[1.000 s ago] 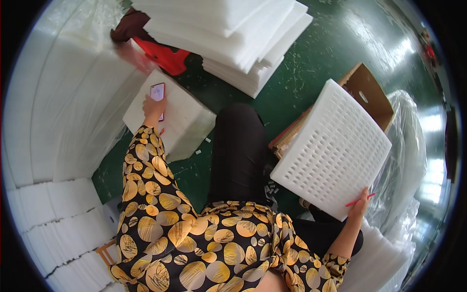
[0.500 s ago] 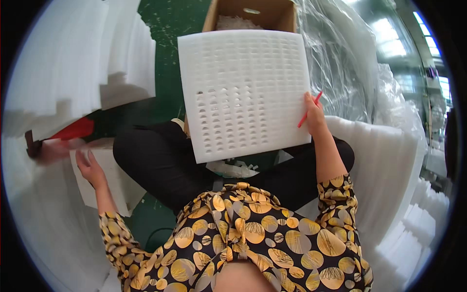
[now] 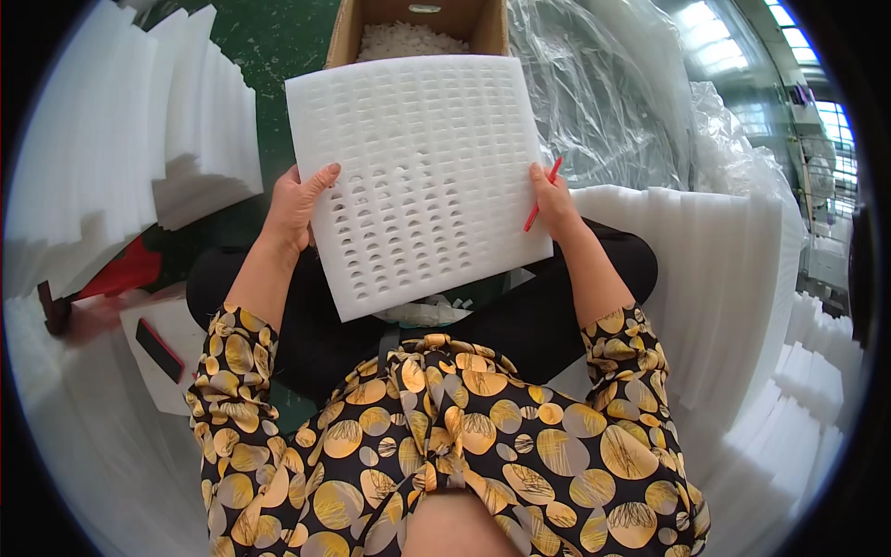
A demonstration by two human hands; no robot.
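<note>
A white foam sheet [image 3: 501, 204] with rows of small slots is held up in front of me, tilted a little. Slots in the lower left part stand open as dark half-moons, while the others look filled or uncut. My left hand [image 3: 299, 206] is closed on the left edge, thumb on top. At the opposite edge, my right hand [image 3: 555, 202] grips the sheet and also holds a slim red pen [image 3: 532, 219]. Below the sheet's lower edge, a clear plastic bag [image 3: 422, 314] with white bits shows in part.
A cardboard box [image 3: 343, 32] holding white foam scraps [image 3: 413, 40] stands beyond the sheet. Stacked foam sheets rise at the left [image 3: 209, 130] and right [image 3: 687, 278]. A dark phone [image 3: 160, 351] lies on a white box [image 3: 139, 325]. Clear plastic wrap [image 3: 603, 102] covers the far right.
My left hand has come from beside the white box to the sheet's left edge and taken hold of it. The phone now shows on that box. My right hand keeps its grip.
</note>
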